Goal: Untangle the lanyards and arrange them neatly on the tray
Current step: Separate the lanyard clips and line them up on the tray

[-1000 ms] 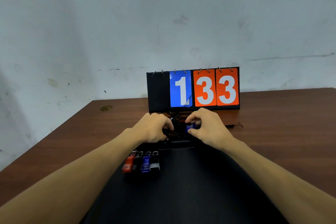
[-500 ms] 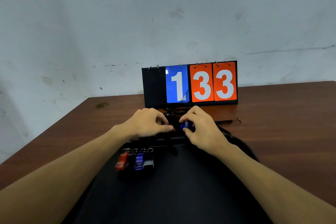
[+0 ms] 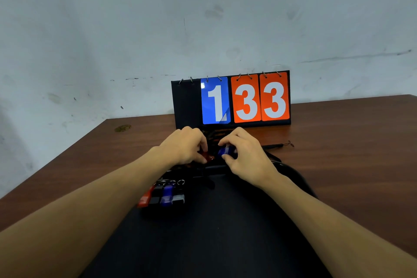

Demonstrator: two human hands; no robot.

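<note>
- Head view: black tray (image 3: 225,232) on a brown table (image 3: 349,142), bearing a row of four lanyard clips (image 3: 162,195) near its far left: red, black, blue, grey, each topped by a metal ring.
- Beyond the tray's far edge, a dark tangle of lanyards (image 3: 212,140) between both hands, mostly hidden by them.
- Left hand (image 3: 185,148) curled, fingertips pinching a red clip (image 3: 206,156).
- Right hand (image 3: 244,153) curled, thumb and fingers gripping a blue clip (image 3: 225,151).
- One black strap end (image 3: 277,145) stretched right on the table.
- Behind the tangle, a flip scoreboard (image 3: 232,99) upright against the wall: one blue card "1", two orange cards "3".
</note>
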